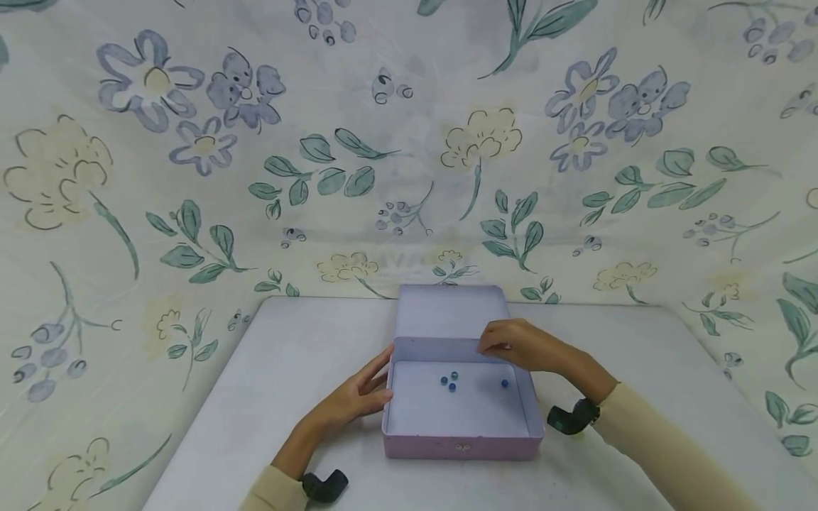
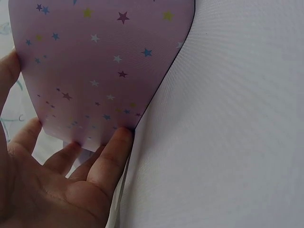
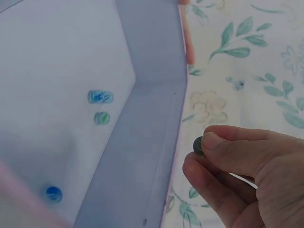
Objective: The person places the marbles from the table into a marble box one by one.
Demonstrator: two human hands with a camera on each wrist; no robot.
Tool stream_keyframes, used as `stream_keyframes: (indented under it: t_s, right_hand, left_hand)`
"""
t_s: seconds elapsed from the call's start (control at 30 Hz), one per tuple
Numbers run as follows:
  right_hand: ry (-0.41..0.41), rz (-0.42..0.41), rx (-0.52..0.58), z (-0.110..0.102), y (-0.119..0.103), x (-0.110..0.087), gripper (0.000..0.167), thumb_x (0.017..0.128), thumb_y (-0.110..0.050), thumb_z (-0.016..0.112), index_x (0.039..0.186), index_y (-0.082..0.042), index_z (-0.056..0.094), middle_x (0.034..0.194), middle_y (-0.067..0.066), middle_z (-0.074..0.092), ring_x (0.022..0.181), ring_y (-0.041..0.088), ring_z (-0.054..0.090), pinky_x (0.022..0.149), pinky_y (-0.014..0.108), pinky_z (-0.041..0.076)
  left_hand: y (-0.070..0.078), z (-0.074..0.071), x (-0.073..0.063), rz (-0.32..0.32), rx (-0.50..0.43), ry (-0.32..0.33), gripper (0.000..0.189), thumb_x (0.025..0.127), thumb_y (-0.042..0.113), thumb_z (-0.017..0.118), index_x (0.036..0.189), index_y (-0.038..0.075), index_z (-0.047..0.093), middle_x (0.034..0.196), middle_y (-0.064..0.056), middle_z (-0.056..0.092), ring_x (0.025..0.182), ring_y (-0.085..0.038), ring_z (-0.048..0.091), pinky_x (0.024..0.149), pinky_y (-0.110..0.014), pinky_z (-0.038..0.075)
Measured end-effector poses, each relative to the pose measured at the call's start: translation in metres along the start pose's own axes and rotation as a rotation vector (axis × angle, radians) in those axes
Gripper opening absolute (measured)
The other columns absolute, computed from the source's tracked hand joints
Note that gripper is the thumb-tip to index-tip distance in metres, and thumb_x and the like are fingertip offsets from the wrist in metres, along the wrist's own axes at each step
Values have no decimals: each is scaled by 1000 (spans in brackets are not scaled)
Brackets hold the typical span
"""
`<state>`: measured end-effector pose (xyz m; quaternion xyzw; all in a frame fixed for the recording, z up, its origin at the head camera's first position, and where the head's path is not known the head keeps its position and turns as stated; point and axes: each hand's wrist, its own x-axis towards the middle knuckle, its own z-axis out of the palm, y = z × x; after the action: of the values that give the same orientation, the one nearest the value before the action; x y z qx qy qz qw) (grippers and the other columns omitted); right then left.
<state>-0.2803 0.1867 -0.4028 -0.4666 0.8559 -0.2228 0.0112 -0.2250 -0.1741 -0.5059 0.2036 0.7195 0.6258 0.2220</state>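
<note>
An open pink box [image 1: 463, 447] with a pale lilac inside stands on the table, its lid [image 1: 452, 311] tipped back. Several small glass marbles [image 1: 452, 387] lie on its floor, blue and green, one [image 3: 53, 194] apart from the others. My right hand [image 1: 527, 345] is over the box's back right corner. Between thumb and fingertip it pinches a small dark marble [image 3: 197, 146]. My left hand [image 1: 348, 401] rests against the box's left side with fingers spread. In the left wrist view, fingertips of the left hand [image 2: 71, 185] touch the star-printed wall [image 2: 102, 71].
The box sits on a white table [image 1: 287, 341], with a small metal clasp [image 1: 463, 447] on its front. Behind the table hangs a floral cloth [image 1: 409, 142]. Dark wrist cameras [image 1: 326, 487] are worn on both wrists.
</note>
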Motion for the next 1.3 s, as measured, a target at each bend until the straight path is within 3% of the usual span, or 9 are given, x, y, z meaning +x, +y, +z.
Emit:
stream_keyframes:
  t_s: [0.3, 0.43, 0.53, 0.77, 0.93, 1.3]
  right_hand:
    - [-83, -25, 36, 21, -8, 41, 17, 90, 2, 69, 103, -4, 78, 97, 7, 74, 88, 10, 68, 79, 15, 56]
    - [-117, -61, 10, 38, -10, 52, 15, 90, 2, 70, 102, -1, 77, 96, 8, 74, 87, 10, 69, 78, 14, 56]
    - [-161, -28, -22, 49, -13, 57, 14, 91, 0, 69, 103, -2, 77, 97, 6, 73, 89, 9, 69, 79, 14, 56]
    - [-183, 45, -95, 69, -15, 61, 16, 91, -1, 69, 103, -4, 79, 95, 3, 73, 85, 7, 65, 79, 18, 57]
    - [-169, 36, -99, 81, -11, 60, 14, 91, -3, 70, 100, -7, 80, 92, 2, 73, 80, 2, 61, 74, 13, 55]
    - [-152, 11, -135, 88, -3, 58, 13, 90, -1, 70, 96, -8, 80, 87, 0, 71, 76, 2, 59, 71, 15, 55]
  left_hand:
    - [-2, -2, 0, -2, -17, -3, 80, 101, 21, 59, 161, 37, 9, 170, -5, -6, 153, -46, 7, 112, -60, 39]
    - [-1, -1, -1, -8, -39, -10, 81, 100, 21, 60, 161, 36, 8, 170, -6, -7, 154, -46, 5, 112, -60, 39]
    - [0, 0, -2, -15, -47, -9, 82, 100, 21, 61, 161, 36, 8, 170, -6, -7, 154, -46, 5, 112, -60, 38]
    - [1, 1, -2, -27, -58, -10, 81, 101, 19, 59, 161, 36, 9, 170, -6, -8, 154, -46, 4, 113, -61, 38]
    - [0, 1, -2, -15, -46, -18, 81, 101, 22, 60, 161, 35, 8, 170, -5, -7, 153, -47, 5, 112, -61, 38]
    - [3, 1, -2, -2, -27, -5, 80, 100, 27, 61, 161, 38, 10, 170, -4, -4, 153, -47, 7, 112, -63, 37]
